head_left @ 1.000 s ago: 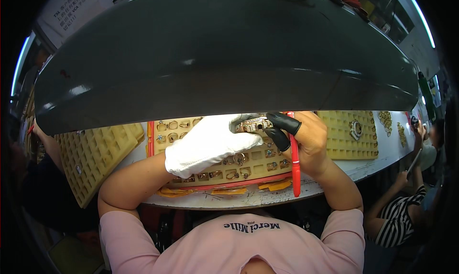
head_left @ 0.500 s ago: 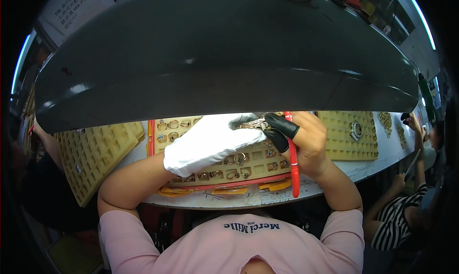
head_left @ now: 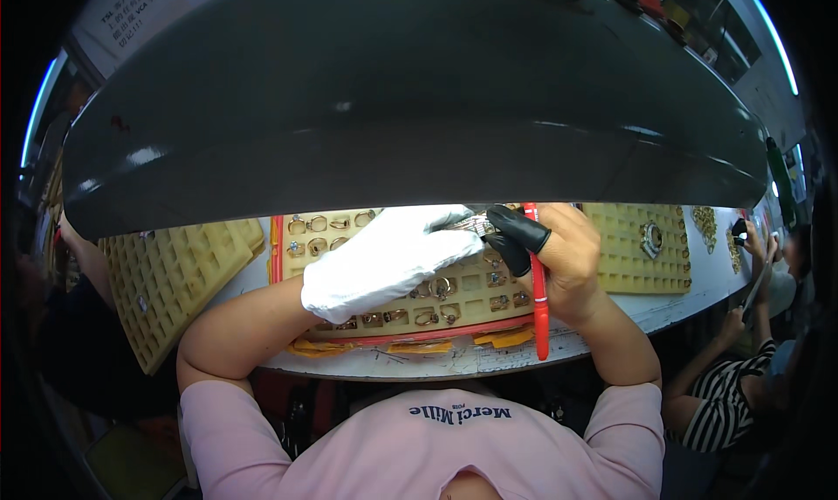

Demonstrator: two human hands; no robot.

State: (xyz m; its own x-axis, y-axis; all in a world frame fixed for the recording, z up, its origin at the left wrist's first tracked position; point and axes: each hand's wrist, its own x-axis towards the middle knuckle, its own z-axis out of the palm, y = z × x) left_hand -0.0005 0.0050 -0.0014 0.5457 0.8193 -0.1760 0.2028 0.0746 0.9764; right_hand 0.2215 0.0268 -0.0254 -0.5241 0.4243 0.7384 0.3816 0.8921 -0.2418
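Note:
My left hand (head_left: 384, 260), in a white glove, pinches a shiny, stone-set piece of jewellery (head_left: 477, 224); I cannot tell if it is one ring or several. My right hand (head_left: 563, 251) has black covers on thumb and forefinger, which close on the other end of the piece. A red pen (head_left: 540, 312) is also tucked in that hand and points toward me. Both hands hover over a cream tray (head_left: 471, 309) with a red rim. Rings (head_left: 425, 315) sit in many of its slots, and my gloved hand hides part of it.
A wide dark lamp hood (head_left: 419, 107) hangs low over the far side. An overlapping stack of slotted trays (head_left: 188, 282) lies left. Another slotted tray (head_left: 633, 269) on the right bears a round ornament (head_left: 650, 239). Gold chains (head_left: 704, 228) lie beyond; co-workers sit at both sides.
The jewellery has turned slightly between my fingers, and less of it shows. Both hands have barely shifted. A co-worker's hands at the far right have moved.

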